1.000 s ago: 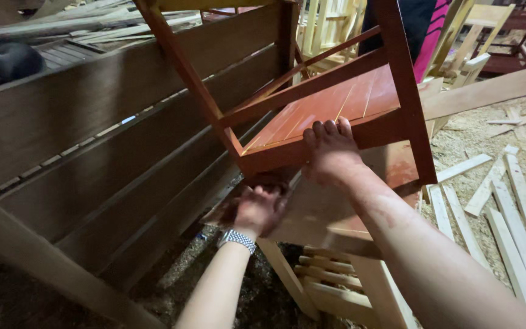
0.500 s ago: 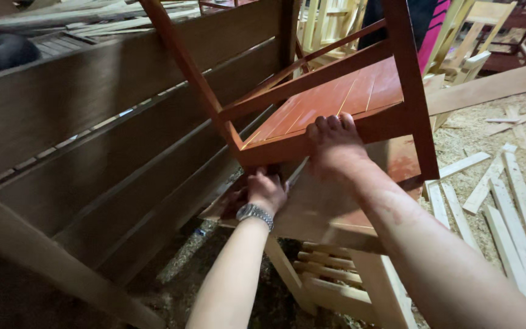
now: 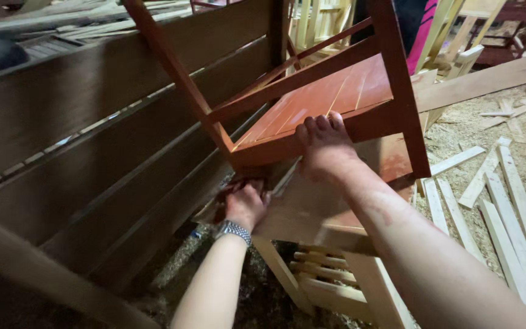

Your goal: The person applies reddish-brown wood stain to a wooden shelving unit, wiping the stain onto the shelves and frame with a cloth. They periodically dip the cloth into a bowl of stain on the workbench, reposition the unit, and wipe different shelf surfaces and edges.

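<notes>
Red-brown chair (image 3: 330, 97) tipped on its side, resting atop an unpainted pale wood frame (image 3: 330, 268); seat slats face up twd me, one leg (image 3: 400, 91) running up past my R wrist. My right hand (image 3: 324, 146) clamped on the seat's front rail, fingers (image 3: 318, 125) curled over the top edge, palm against the rail face; firm grip. My left hand (image 3: 246, 204), watch (image 3: 234, 229) on wrist, is lower, under the seat corner, fingers bent round smth dark; can't tell what. Dark wood panel w/ long horiz. slats (image 3: 92, 140) just left of chair. Sawdust on floor (image 3: 458, 134); loose pale slats (image 3: 506, 201) scattered at right, apart from chair.
</notes>
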A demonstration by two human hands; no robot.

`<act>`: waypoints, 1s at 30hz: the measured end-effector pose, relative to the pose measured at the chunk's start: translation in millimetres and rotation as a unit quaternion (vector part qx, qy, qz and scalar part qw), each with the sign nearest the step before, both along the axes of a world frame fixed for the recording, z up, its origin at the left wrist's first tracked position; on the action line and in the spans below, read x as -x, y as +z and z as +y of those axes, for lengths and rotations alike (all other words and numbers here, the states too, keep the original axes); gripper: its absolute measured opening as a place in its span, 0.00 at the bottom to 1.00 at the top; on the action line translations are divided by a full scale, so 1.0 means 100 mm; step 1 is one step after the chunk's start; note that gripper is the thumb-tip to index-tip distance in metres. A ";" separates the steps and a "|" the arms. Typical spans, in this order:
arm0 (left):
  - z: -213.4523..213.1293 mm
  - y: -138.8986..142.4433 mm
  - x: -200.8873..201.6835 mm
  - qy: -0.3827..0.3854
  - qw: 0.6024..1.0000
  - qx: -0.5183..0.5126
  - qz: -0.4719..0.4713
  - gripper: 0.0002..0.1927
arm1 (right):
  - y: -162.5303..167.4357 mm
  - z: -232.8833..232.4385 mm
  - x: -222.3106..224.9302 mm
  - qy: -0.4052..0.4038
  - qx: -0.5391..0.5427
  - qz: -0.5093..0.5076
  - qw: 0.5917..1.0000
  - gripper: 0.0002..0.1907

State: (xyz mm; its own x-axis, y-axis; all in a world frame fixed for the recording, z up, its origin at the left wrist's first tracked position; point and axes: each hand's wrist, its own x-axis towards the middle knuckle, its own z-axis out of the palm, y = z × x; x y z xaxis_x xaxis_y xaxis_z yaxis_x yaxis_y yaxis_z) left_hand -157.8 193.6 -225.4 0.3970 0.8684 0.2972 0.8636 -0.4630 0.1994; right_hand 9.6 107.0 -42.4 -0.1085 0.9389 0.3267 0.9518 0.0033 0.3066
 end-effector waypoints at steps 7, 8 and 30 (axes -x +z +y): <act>0.03 -0.10 0.16 -0.096 0.989 0.106 -0.035 0.28 | 0.07 -0.05 0.06 -0.022 0.032 -0.005 0.999 0.42; 0.01 -0.10 0.24 -0.127 0.986 0.092 -0.060 0.29 | 0.08 -0.06 0.07 -0.017 0.025 0.007 1.000 0.41; -0.15 -0.06 0.39 -0.020 0.979 -0.184 -0.080 0.30 | 0.00 -0.03 0.01 -0.011 0.013 0.009 1.000 0.39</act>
